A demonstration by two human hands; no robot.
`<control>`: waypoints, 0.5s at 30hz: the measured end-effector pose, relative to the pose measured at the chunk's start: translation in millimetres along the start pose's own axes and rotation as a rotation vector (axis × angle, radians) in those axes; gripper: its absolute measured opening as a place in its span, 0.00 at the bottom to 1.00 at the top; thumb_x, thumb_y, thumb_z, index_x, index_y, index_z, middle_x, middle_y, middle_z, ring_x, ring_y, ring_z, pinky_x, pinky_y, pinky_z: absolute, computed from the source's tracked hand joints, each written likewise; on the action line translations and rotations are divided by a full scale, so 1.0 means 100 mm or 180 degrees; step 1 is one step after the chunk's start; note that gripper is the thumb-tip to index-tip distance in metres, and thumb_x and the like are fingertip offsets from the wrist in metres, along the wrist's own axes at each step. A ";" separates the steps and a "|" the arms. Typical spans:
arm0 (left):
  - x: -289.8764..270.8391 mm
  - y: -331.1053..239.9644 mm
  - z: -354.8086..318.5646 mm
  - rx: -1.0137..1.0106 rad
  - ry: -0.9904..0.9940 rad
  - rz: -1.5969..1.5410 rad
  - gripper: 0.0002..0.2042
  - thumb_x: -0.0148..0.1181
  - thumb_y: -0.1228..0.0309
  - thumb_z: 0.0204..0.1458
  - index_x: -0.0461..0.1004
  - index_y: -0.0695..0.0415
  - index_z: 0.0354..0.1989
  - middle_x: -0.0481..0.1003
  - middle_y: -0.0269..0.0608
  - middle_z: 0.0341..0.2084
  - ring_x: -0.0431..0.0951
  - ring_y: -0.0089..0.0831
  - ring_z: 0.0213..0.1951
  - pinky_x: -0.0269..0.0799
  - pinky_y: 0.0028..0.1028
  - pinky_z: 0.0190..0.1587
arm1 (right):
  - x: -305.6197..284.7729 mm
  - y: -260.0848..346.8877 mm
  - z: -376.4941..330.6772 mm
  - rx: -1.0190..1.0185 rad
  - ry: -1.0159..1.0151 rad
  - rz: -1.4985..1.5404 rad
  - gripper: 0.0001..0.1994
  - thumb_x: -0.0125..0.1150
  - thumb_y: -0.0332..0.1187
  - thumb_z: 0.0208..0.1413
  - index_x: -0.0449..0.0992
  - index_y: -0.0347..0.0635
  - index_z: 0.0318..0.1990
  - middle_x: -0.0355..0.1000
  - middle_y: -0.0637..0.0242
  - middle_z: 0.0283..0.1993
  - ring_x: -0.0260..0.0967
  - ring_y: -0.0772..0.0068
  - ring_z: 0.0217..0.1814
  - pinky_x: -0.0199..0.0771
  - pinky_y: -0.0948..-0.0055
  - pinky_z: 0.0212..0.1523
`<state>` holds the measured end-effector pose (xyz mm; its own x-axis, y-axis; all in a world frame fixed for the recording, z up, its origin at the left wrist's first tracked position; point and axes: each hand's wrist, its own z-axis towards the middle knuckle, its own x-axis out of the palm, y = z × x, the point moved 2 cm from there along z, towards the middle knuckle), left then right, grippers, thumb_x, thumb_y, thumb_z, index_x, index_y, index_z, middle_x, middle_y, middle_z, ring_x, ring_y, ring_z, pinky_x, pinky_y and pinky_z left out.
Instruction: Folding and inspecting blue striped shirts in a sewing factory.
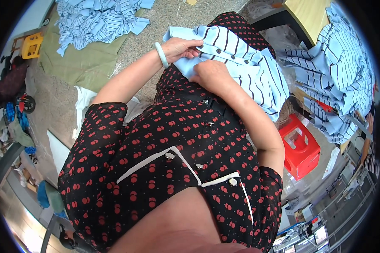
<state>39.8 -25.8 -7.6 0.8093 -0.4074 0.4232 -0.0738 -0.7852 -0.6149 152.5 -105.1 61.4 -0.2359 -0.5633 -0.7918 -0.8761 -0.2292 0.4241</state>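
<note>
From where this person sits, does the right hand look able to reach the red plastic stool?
Probably yes. The red stool stands just beside the right elbow with nothing between them. But the right hand is pressed on the striped shirt in the lap, so it would have to let go first.

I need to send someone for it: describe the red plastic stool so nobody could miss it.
Start at the heap of light blue striped shirts on the person's right. Just below that heap, on the floor beside the person's right elbow, stands the red plastic stool. It is the only bright red, boxy thing there, with a cut-out slot in its flat top; the yellow stool sits far off on the left.
</note>
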 end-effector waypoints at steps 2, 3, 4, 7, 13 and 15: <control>0.07 -0.07 -0.07 0.0054 -0.0007 0.0002 0.11 0.58 0.68 0.46 0.71 0.63 0.32 0.72 0.36 0.23 0.72 0.19 0.23 0.68 0.13 0.25 | -0.03 0.10 -0.07 -0.0474 -0.0347 0.0345 0.08 0.58 0.36 0.42 0.72 0.40 0.26 0.70 0.58 0.26 0.68 0.57 0.30 0.67 0.63 0.31; 0.12 -0.10 -0.16 0.0234 0.0011 0.0148 0.12 0.59 0.65 0.45 0.72 0.62 0.32 0.72 0.36 0.25 0.71 0.19 0.25 0.67 0.15 0.27 | -0.09 0.21 -0.14 -0.0968 -0.0674 0.0709 0.07 0.57 0.34 0.43 0.72 0.40 0.26 0.70 0.59 0.26 0.68 0.57 0.30 0.67 0.64 0.31; 0.15 -0.14 -0.22 0.0411 0.0031 0.0297 0.13 0.59 0.63 0.44 0.74 0.61 0.32 0.73 0.36 0.27 0.71 0.19 0.27 0.66 0.16 0.30 | -0.19 0.27 -0.21 -0.1307 -0.0789 0.1074 0.04 0.55 0.30 0.44 0.71 0.40 0.27 0.69 0.59 0.26 0.68 0.59 0.28 0.67 0.66 0.30; 0.19 -0.15 -0.29 0.0440 0.0135 0.0629 0.14 0.59 0.62 0.45 0.73 0.62 0.33 0.73 0.37 0.29 0.71 0.22 0.29 0.67 0.19 0.33 | -0.12 0.09 -0.23 -0.0983 -0.0843 0.1917 0.03 0.54 0.27 0.45 0.70 0.40 0.29 0.68 0.58 0.26 0.67 0.60 0.27 0.66 0.68 0.30; 0.11 -0.06 -0.38 -0.0181 -0.0218 0.1560 0.17 0.55 0.59 0.47 0.72 0.63 0.34 0.73 0.40 0.30 0.73 0.23 0.28 0.68 0.21 0.33 | 0.04 -0.18 -0.21 -0.0066 -0.0824 0.2198 0.07 0.50 0.27 0.48 0.69 0.37 0.35 0.67 0.65 0.23 0.62 0.76 0.23 0.62 0.76 0.26; 0.08 -0.08 -0.43 -0.0282 0.0010 0.1157 0.17 0.55 0.59 0.47 0.71 0.63 0.35 0.73 0.40 0.28 0.73 0.23 0.26 0.69 0.21 0.32 | 0.00 -0.16 -0.21 0.0095 -0.0652 0.2343 0.08 0.50 0.29 0.45 0.72 0.37 0.33 0.70 0.54 0.27 0.68 0.56 0.29 0.66 0.65 0.31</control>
<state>22.0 -42.8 29.8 0.7193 -0.6682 0.1900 -0.4061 -0.6263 -0.6654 175.2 -118.6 64.0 -0.8340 -0.4034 -0.3765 -0.4731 0.1715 0.8642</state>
